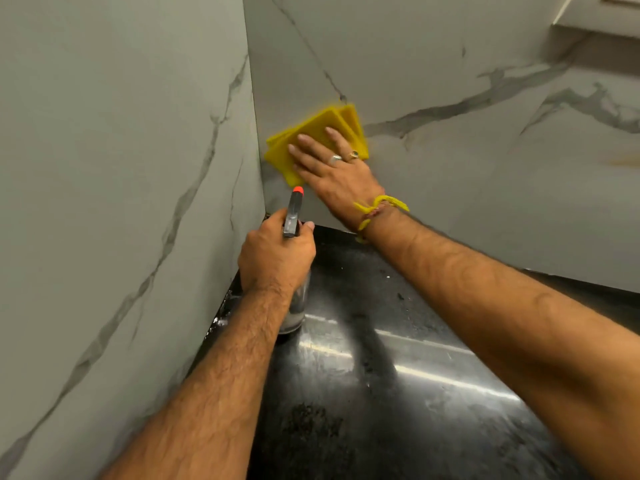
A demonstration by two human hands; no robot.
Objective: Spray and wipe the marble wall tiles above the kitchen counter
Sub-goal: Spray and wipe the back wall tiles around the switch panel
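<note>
A folded yellow cloth (313,133) lies flat against the back marble wall tile (450,174), close to the inner corner. My right hand (332,174) presses on it with the fingers spread. Just below, my left hand (275,254) grips a clear spray bottle (296,306) with a grey head and an orange nozzle tip (298,190). The nozzle points up toward the cloth and the corner. The bottle's base hangs over the black counter, near the left marble wall (121,168). Whether the base touches the counter is unclear.
The glossy black counter (398,375) runs from the corner toward me, with specks of dirt and light reflections on it. A brownish stain (623,161) marks the back wall at the far right. The underside of a cabinet (599,15) shows at the top right.
</note>
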